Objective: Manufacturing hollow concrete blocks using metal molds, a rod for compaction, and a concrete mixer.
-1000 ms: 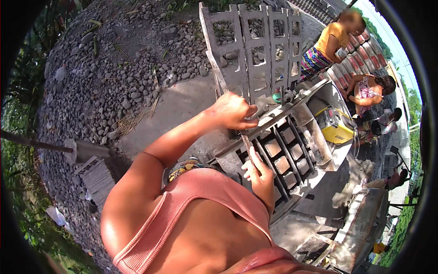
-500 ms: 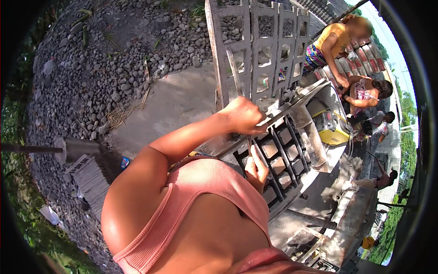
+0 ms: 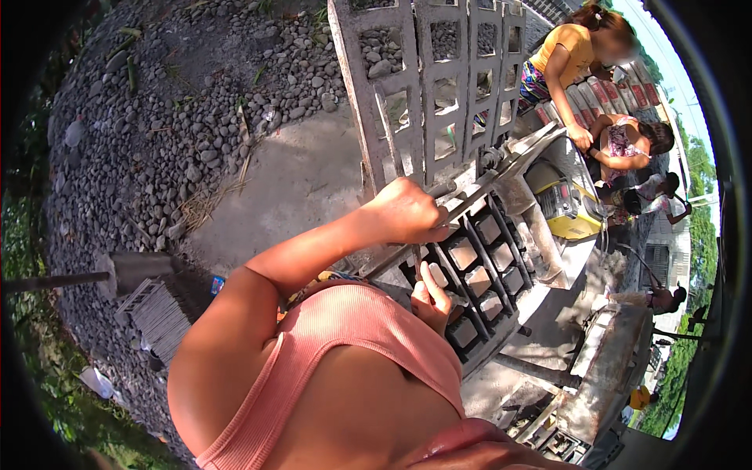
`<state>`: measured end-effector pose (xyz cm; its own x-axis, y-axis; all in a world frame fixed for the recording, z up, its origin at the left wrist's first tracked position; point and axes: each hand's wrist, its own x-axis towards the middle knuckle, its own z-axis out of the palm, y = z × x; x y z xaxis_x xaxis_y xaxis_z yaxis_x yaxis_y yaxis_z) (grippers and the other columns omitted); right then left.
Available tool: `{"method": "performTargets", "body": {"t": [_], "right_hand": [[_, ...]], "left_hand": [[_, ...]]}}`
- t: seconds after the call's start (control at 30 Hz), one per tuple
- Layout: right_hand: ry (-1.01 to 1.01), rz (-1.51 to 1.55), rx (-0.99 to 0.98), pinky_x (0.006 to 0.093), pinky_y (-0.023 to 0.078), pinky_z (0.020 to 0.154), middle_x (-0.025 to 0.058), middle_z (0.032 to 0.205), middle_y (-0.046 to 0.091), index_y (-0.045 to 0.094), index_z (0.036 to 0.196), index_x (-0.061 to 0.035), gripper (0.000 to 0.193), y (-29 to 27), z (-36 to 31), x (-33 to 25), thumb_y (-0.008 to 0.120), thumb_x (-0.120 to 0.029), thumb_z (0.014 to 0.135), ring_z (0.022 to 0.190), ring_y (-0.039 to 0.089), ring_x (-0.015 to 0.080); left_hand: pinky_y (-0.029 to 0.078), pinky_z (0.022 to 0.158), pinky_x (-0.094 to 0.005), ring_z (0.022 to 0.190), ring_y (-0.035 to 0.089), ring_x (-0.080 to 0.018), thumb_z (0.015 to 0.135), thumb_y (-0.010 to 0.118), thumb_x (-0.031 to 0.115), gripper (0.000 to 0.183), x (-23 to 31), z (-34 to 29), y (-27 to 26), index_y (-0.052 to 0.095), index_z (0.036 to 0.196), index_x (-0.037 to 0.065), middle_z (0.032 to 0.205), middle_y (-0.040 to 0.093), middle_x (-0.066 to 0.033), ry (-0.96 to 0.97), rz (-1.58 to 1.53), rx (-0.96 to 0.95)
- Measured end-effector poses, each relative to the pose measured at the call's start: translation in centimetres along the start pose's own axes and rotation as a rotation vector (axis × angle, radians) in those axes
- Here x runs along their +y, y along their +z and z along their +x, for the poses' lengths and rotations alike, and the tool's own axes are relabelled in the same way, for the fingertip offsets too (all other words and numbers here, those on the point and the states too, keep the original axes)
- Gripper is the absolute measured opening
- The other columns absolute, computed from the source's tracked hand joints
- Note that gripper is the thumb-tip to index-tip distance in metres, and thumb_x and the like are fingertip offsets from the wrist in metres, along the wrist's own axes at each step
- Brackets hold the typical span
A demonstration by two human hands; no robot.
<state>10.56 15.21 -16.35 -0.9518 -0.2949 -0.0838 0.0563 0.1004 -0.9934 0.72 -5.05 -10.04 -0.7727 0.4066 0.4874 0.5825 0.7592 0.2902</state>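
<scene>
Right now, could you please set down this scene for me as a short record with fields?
Setting: outdoors, gravel ground beside a concrete slab
Left hand: closed around a metal lever bar of the block-making machine
Right hand: resting on the dark metal mould grid
Standing behind the mould: grey hollow concrete blocks on end
Nearby: a yellow container, a shovel on the gravel
Others: two people bent over at upper right

My left hand (image 3: pixel 407 211) fisted on grey metal lever bar (image 3: pixel 501 174), bar slanting up toward right. My right hand (image 3: pixel 433 294) resting on dark steel block mould (image 3: pixel 489 270), grid of rectangular cells, concrete-filled, tilted before me.
</scene>
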Motion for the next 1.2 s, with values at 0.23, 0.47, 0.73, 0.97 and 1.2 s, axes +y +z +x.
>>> {"method": "performTargets", "body": {"t": [0.23, 0.47, 0.73, 0.97, 1.2], "right_hand": [[-0.118, -0.101, 0.052, 0.0187, 0.030, 0.049, -0.0082, 0.060, 0.041, 0.053, 0.125, -0.0042, 0.035, -0.1, -0.2, -0.1, 0.053, -0.010, 0.091, 0.055, 0.033, 0.0017], [0.014, -0.244, 0.088, 0.0180, 0.033, 0.053, -0.0085, 0.067, 0.047, 0.055, 0.120, 0.0009, 0.034, -2.3, -1.9, 0.4, 0.056, -0.011, 0.088, 0.062, 0.038, 0.0017], [0.047, 0.017, -0.002, 0.0177, 0.027, 0.050, -0.0098, 0.062, 0.041, 0.055, 0.123, -0.0046, 0.035, -1.6, -0.9, -1.5, 0.058, -0.013, 0.089, 0.057, 0.032, 0.0008], [0.038, 0.279, 0.081, 0.0203, 0.023, 0.042, -0.0066, 0.053, 0.035, 0.051, 0.128, -0.0046, 0.036, 1.1, 1.8, -0.3, 0.050, -0.013, 0.093, 0.044, 0.029, 0.0028], [0.085, 0.079, 0.043, 0.0178, 0.026, 0.047, -0.0100, 0.057, 0.037, 0.055, 0.125, -0.0081, 0.035, 1.1, -1.1, -0.3, 0.057, -0.013, 0.090, 0.051, 0.032, 0.0010]], "left_hand": [[0.044, 0.043, -0.0357, 0.043, 0.054, -0.0257, 0.077, 0.059, 0.038, 0.035, -0.3, -0.1, 1.2, 0.055, 0.057, 0.009, 0.045, 0.050, -0.0072, -0.052, -0.045, -0.047], [0.043, 0.043, -0.0358, 0.043, 0.054, -0.0253, 0.077, 0.060, 0.037, 0.034, 1.3, -0.2, 1.8, 0.057, 0.059, 0.009, 0.045, 0.050, -0.0071, 0.061, -0.091, -0.003], [0.042, 0.041, -0.0348, 0.041, 0.053, -0.0232, 0.075, 0.059, 0.026, 0.028, 0.5, -0.4, -1.0, 0.053, 0.053, 0.009, 0.043, 0.048, -0.0038, 0.036, -0.074, 0.089], [0.043, 0.046, -0.0384, 0.047, 0.055, -0.0282, 0.078, 0.058, 0.033, 0.032, -2.6, 2.7, 1.4, 0.054, 0.056, 0.010, 0.049, 0.052, -0.0075, 0.164, -0.089, 0.069], [0.042, 0.043, -0.0341, 0.041, 0.051, -0.0229, 0.073, 0.060, 0.025, 0.028, -0.8, -0.8, 0.2, 0.050, 0.052, 0.010, 0.045, 0.049, -0.0026, 0.145, -0.038, 0.137]]}}
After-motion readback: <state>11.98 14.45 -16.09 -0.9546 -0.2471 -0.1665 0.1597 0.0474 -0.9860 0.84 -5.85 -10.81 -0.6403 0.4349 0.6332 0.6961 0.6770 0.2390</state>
